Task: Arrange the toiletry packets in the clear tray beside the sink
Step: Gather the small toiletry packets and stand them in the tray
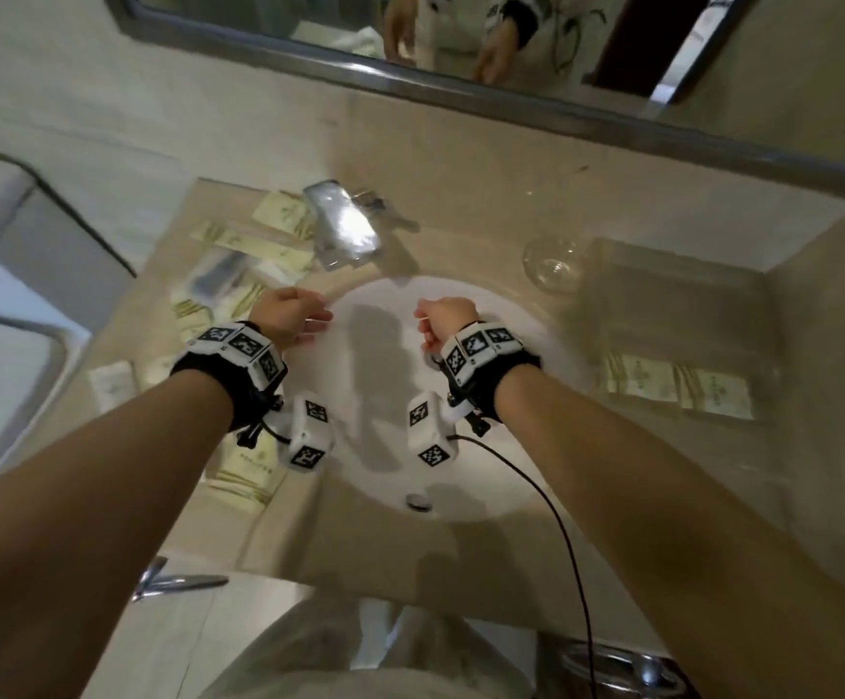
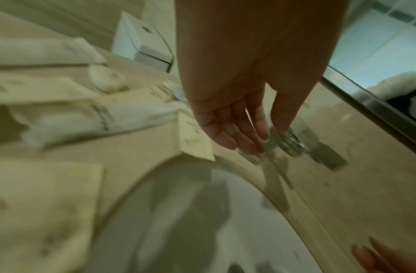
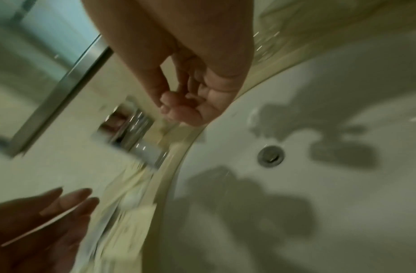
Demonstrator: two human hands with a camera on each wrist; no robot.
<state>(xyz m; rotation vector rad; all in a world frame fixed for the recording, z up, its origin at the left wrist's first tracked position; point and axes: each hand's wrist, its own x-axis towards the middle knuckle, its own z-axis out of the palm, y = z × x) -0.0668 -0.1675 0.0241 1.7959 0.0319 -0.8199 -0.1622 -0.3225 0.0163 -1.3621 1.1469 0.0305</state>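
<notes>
Left fingers [image 2: 235,133] straight and empty, right fingers [image 3: 178,109] curled empty, over sink [image 1: 486,446]; drain [image 3: 270,156] only wrist-visible.

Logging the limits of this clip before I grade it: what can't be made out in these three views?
- Packet print: head view, too small and blurred.
- Clear tray walls: head view, transparent, edges faint.
- Right hand contents: right wrist view, curled fingers hide the palm.
- Left hand: whether it touches the faucet is lost in left wrist blur.
- Mirror: cut off by the top edge.
</notes>
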